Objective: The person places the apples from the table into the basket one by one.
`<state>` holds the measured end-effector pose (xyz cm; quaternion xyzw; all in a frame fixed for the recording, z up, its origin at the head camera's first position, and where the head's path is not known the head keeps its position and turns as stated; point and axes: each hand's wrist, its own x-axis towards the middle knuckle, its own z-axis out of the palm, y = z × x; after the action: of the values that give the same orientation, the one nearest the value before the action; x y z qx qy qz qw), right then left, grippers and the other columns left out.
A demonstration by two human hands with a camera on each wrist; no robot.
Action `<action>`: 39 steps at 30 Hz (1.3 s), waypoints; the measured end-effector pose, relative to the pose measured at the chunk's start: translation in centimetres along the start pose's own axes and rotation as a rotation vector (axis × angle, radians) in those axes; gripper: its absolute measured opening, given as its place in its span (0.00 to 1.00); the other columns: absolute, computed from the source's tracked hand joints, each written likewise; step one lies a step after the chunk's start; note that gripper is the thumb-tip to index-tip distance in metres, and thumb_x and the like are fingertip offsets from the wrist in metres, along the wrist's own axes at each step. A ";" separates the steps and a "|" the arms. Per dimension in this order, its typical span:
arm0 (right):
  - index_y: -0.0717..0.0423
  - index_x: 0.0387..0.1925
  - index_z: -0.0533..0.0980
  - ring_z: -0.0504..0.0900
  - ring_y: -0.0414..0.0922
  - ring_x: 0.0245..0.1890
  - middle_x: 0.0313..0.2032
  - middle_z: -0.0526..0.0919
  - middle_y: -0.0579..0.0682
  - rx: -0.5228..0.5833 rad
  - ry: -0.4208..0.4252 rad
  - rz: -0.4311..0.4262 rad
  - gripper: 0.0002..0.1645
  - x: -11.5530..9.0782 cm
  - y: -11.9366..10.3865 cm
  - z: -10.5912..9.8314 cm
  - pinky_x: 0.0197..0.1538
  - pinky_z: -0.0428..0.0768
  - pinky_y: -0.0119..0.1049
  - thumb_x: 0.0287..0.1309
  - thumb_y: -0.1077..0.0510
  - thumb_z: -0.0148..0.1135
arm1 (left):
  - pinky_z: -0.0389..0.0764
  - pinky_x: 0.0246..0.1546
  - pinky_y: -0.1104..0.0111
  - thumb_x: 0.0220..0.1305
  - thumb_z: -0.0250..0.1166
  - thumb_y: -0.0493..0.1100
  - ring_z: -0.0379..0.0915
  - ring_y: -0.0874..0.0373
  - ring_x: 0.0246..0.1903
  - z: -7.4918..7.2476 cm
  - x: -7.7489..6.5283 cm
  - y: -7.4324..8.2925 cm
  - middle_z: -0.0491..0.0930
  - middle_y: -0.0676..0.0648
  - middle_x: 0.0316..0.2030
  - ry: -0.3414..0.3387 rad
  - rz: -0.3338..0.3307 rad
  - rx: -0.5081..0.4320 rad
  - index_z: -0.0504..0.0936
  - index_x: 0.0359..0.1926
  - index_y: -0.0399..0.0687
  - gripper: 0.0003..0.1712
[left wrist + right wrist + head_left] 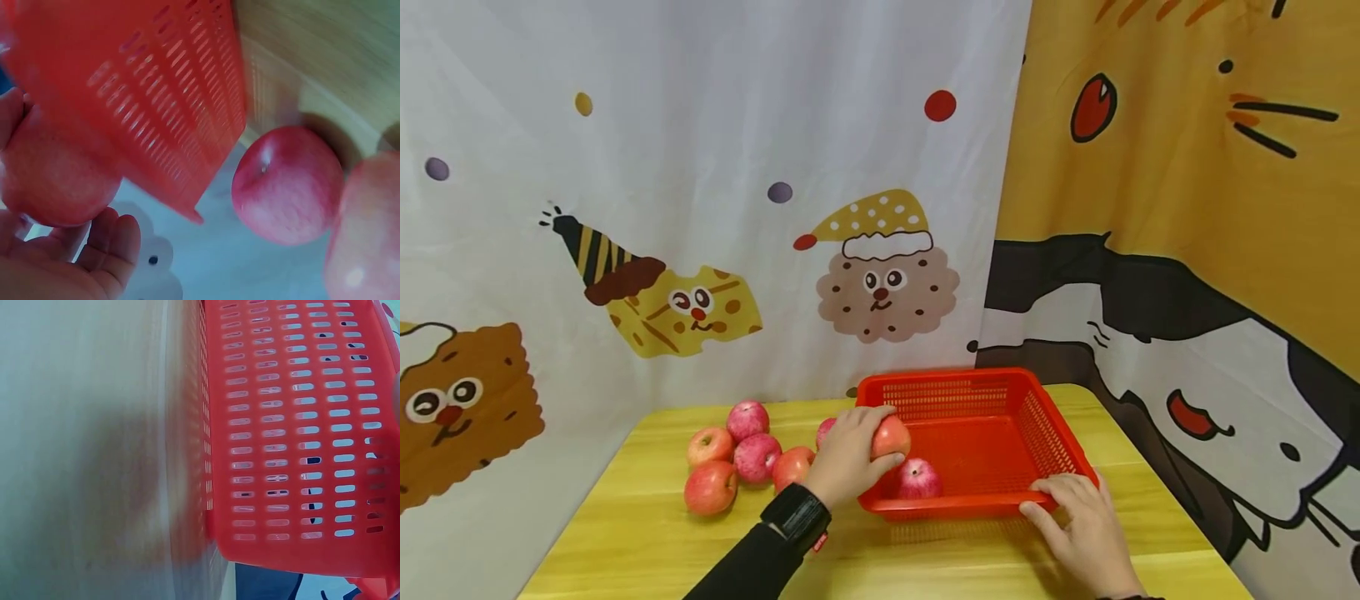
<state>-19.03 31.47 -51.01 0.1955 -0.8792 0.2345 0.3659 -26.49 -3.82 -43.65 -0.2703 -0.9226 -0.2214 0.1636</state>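
With clock hours read from the middle of the basket, nearest at five o'clock is one right hand [1082,529], its fingers hooked over the near corner and its thumb against the near rim, gripping one red basket [955,506]; at eight o'clock one black wristband [796,512] circles the left wrist; just beyond it, at nine o'clock, one left hand [850,458] is curled round one held apple [891,438], thumb and fingers parted only by the fruit's width, the apple at the basket's left rim; one apple in the basket [919,479] lies inside at eight o'clock; six loose apples [757,459] are on the one yellow table [625,533] toward nine o'clock, five clustered and the sixth partly hidden behind the left hand, which makes eight apples in view; farthest, from nine round to twelve o'clock, hangs a white cloth [700,150] with three cartoon food faces; at two o'clock is an orange-yellow printed cloth [1180,183].
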 end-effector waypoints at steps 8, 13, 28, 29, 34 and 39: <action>0.53 0.38 0.82 0.73 0.50 0.46 0.38 0.83 0.49 0.013 -0.005 0.009 0.20 -0.2 0.1 0.3 0.61 0.53 0.68 0.42 0.52 0.79 | 0.70 0.54 0.52 0.55 0.70 0.63 0.67 0.50 0.49 3.2 0.8 -0.4 0.77 0.45 0.52 -0.015 0.039 0.144 0.74 0.64 0.50 0.40; 0.52 0.38 0.82 0.72 0.51 0.46 0.38 0.84 0.50 0.008 0.005 0.016 0.20 -0.2 0.1 0.3 0.64 0.50 0.69 0.42 0.52 0.79 | 0.67 0.51 0.54 0.58 0.67 0.65 0.67 0.52 0.48 3.9 0.8 -0.5 0.79 0.48 0.51 -0.036 0.027 0.192 0.77 0.60 0.53 0.35; 0.52 0.36 0.82 0.72 0.50 0.44 0.36 0.83 0.48 0.016 0.003 0.018 0.20 -0.1 0.1 0.4 0.52 0.59 0.60 0.40 0.52 0.79 | 0.64 0.48 0.55 0.63 0.63 0.63 0.69 0.56 0.41 4.4 0.7 -0.9 0.83 0.55 0.43 -0.017 0.034 0.189 0.84 0.48 0.58 0.21; 0.52 0.36 0.82 0.72 0.50 0.44 0.36 0.83 0.48 0.015 0.003 0.019 0.20 -0.1 0.1 0.4 0.52 0.59 0.60 0.40 0.52 0.80 | 0.64 0.49 0.55 0.63 0.63 0.63 0.69 0.56 0.41 4.5 0.7 -0.9 0.84 0.55 0.43 -0.015 0.034 0.184 0.84 0.48 0.57 0.21; 0.52 0.36 0.82 0.72 0.50 0.44 0.36 0.84 0.49 0.011 0.006 0.018 0.20 -0.1 0.0 0.4 0.53 0.59 0.61 0.39 0.53 0.80 | 0.66 0.50 0.55 0.65 0.63 0.60 0.68 0.54 0.46 4.6 0.5 -1.2 0.81 0.52 0.46 0.042 0.039 0.144 0.85 0.46 0.54 0.19; 0.52 0.36 0.83 0.72 0.49 0.44 0.37 0.84 0.49 0.011 0.013 0.018 0.20 -0.1 0.0 0.4 0.53 0.59 0.62 0.40 0.52 0.80 | 0.70 0.54 0.54 0.65 0.63 0.56 0.66 0.54 0.50 4.3 0.0 -1.2 0.76 0.50 0.49 0.157 0.031 0.084 0.85 0.44 0.52 0.16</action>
<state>-19.19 31.29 -51.33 0.1881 -0.8773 0.2438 0.3682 -27.99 -2.62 -47.65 -0.2591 -0.9111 -0.2007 0.2500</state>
